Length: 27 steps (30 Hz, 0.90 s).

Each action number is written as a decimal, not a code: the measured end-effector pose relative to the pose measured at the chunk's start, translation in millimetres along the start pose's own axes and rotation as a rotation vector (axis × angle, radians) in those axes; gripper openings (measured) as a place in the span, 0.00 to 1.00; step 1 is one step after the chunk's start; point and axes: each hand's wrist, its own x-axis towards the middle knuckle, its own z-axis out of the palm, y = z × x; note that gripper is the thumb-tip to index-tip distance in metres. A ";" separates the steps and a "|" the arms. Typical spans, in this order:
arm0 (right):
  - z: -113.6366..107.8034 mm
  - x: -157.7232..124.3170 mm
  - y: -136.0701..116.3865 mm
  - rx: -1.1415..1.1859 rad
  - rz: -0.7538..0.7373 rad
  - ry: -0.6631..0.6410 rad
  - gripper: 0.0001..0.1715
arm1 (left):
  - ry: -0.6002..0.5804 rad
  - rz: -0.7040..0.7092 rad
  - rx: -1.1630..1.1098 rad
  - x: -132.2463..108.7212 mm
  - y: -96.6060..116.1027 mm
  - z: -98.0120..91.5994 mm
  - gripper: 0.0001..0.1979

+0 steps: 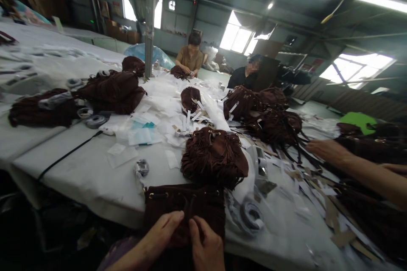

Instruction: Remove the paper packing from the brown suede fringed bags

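A flat dark brown suede bag [184, 207] with metal eyelets along its top lies at the near edge of the white table [85, 173]. My left hand [160, 235] and my right hand [205, 245] both rest on its lower middle, fingers pinched together on the bag's cord or fringe. Just behind it sits a fuller brown fringed bag [213, 157].
More brown fringed bags lie in heaps at the left [110, 91] and right [270, 114], among white paper slips, tape rolls [95, 120] and cardboard strips. Another person's hand and forearm [346, 161] reach in from the right. Two people sit at the far end.
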 end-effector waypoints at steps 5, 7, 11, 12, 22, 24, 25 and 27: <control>8.1 8.8 -8.2 0.167 0.065 -0.099 0.27 | 0.023 0.095 0.082 17.4 16.5 -4.0 0.25; 12.6 8.0 -8.3 0.171 0.034 -0.099 0.26 | 0.022 0.076 0.014 25.5 21.6 -7.6 0.25; 26.4 1.8 -1.3 0.126 -0.074 -0.058 0.27 | 0.011 -0.001 -0.055 45.2 22.8 -13.5 0.26; 29.5 0.0 1.7 0.101 -0.102 -0.040 0.28 | 0.025 0.000 -0.058 50.4 21.9 -14.1 0.26; 42.2 -1.4 11.8 0.048 -0.226 0.015 0.27 | -0.029 0.052 -0.037 54.1 28.4 -10.8 0.16; 38.5 0.9 9.9 0.068 -0.232 -0.091 0.26 | -0.115 0.092 0.014 43.1 26.2 -12.0 0.14; 34.6 2.0 9.3 0.065 -0.232 -0.163 0.26 | -0.155 0.117 0.053 37.8 24.3 -12.8 0.14; 22.4 5.3 7.9 0.025 -0.230 -0.243 0.28 | -0.194 0.164 0.127 29.3 19.5 -14.2 0.11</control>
